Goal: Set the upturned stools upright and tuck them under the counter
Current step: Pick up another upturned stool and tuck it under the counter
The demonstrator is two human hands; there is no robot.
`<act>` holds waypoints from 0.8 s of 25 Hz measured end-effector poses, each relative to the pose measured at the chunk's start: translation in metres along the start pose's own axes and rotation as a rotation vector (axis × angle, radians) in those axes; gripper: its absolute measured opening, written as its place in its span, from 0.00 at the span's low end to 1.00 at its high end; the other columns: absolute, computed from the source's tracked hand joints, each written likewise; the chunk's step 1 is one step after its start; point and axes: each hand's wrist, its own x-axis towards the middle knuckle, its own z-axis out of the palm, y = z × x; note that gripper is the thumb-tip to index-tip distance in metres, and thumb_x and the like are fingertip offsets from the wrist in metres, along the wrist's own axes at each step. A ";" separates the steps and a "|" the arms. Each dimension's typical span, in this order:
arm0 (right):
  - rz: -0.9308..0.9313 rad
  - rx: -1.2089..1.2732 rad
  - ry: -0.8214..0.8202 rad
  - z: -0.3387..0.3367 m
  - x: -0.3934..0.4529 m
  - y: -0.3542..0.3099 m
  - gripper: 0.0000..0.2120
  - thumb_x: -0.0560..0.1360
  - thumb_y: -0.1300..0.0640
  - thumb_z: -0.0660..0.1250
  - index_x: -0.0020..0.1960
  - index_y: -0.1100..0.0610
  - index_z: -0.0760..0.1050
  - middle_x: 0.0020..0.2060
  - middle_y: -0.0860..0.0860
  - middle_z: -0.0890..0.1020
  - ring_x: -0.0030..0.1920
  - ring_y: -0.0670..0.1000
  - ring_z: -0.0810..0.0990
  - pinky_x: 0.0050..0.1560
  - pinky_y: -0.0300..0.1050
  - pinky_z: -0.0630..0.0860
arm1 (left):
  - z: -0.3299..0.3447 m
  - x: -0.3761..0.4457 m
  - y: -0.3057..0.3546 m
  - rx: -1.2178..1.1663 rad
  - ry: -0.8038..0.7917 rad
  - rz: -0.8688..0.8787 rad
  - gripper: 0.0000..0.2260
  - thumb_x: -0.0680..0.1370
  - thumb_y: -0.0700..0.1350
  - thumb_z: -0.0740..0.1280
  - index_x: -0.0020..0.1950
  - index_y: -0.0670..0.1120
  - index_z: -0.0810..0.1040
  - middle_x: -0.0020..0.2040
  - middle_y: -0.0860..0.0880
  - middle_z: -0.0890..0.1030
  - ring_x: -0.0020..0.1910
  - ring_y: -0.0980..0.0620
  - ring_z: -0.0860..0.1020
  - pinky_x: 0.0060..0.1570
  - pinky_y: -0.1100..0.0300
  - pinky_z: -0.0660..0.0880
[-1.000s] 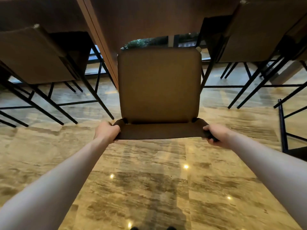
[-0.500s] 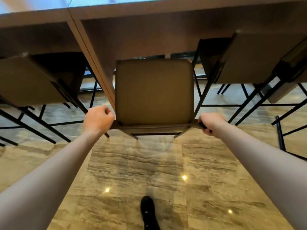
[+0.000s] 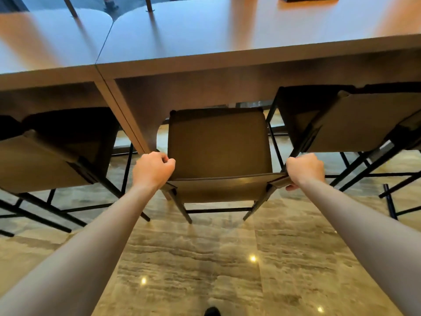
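1. Since a second ago we've walked the middle stool (image 3: 218, 153) forward: its far seat edge now sits under the counter (image 3: 227, 60) lip, where before the whole seat was out on the open floor, and the countertop has come into view above it. Both hands stayed on the backrest the whole way.

2. Going left to right: the left stool (image 3: 45, 160) is upright and already tucked, its seat in shadow under the counter.

3. Our left hand (image 3: 153, 171) is on the left end of the middle stool's backrest, fingers curled tight over the top rail, thumb side tucked against the seat corner.

4. That middle stool stands on its legs, between its two neighbours and close to both. We'd say it's only partly in, since the near half of the seat and the backrest are out on our side of the counter edge.

5. Our right hand (image 3: 304, 171) clamps the right end of the backrest, fingers wrapped under the rail.

6. The right stool (image 3: 355, 124) is tucked too, its frame just beside our right knuckles.

7. So we reckon we're mid-tuck. Next up is a straight, even push from both hands, keeping it square so the legs don't clip the neighbours, then letting go.
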 end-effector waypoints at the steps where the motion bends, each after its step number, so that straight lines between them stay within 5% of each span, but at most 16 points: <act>1: 0.013 -0.009 -0.010 0.001 0.005 -0.008 0.11 0.71 0.60 0.60 0.44 0.64 0.79 0.39 0.59 0.83 0.21 0.58 0.82 0.18 0.39 0.74 | -0.001 0.008 0.003 0.018 0.006 0.002 0.14 0.78 0.52 0.63 0.33 0.50 0.77 0.30 0.52 0.79 0.31 0.53 0.78 0.29 0.63 0.69; 10: 0.029 0.029 -0.009 0.014 0.056 -0.052 0.11 0.76 0.56 0.62 0.48 0.62 0.79 0.40 0.58 0.84 0.34 0.60 0.85 0.39 0.53 0.85 | 0.002 0.075 0.017 0.047 0.020 0.005 0.15 0.79 0.52 0.62 0.34 0.50 0.78 0.30 0.51 0.78 0.31 0.53 0.76 0.29 0.65 0.65; 20: 0.017 0.007 -0.010 0.025 0.095 -0.084 0.10 0.77 0.54 0.62 0.46 0.60 0.78 0.36 0.57 0.84 0.27 0.58 0.84 0.30 0.45 0.83 | 0.007 0.130 0.022 0.160 -0.026 0.014 0.14 0.78 0.53 0.60 0.37 0.50 0.78 0.33 0.51 0.79 0.32 0.51 0.77 0.29 0.64 0.66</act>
